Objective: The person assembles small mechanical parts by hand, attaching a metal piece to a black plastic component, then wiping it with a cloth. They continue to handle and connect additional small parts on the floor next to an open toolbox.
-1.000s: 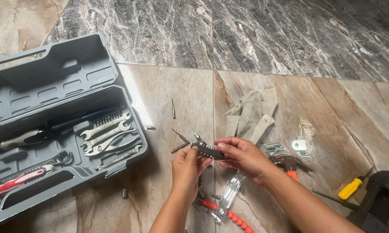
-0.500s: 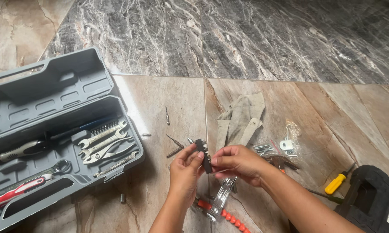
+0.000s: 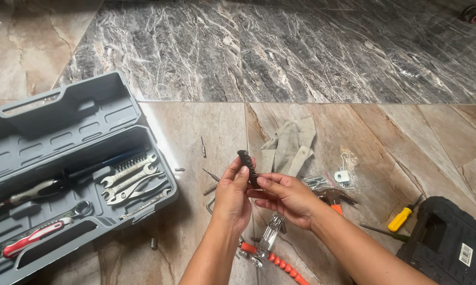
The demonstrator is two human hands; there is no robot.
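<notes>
- Both hands are up over the floor tiles, sharing one small dark bit holder (image 3: 247, 166), a ridged black strip held nearly upright.
- The left hand (image 3: 231, 198) has thumb and fingertips clamped on the strip's near edge; the grip looks made for steadying it.
- The right hand (image 3: 286, 196) comes in from the side, fingers closed on the lower end, forefinger laid along it, likely to keep it from twisting.
- The holder sits in the air between the two hands, above loose bits (image 3: 211, 182) scattered on the tile.
- Left of the hands lies the open grey case (image 3: 63, 132), its near rim just beside the left forearm; wrenches (image 3: 129, 179) and a red-handled tool (image 3: 32, 237) lie in its slots.
- Behind the hands lies a crumpled grey glove (image 3: 290, 145), with small plastic bags (image 3: 343, 171) to its right.
- Below the wrists, a metal tool with an orange beaded shaft (image 3: 275, 258).
- At far right, a yellow screwdriver (image 3: 401, 217) lies beside a black case (image 3: 449, 245).
- Open room: the dark marble (image 3: 301, 47) beyond is bare and wide.
</notes>
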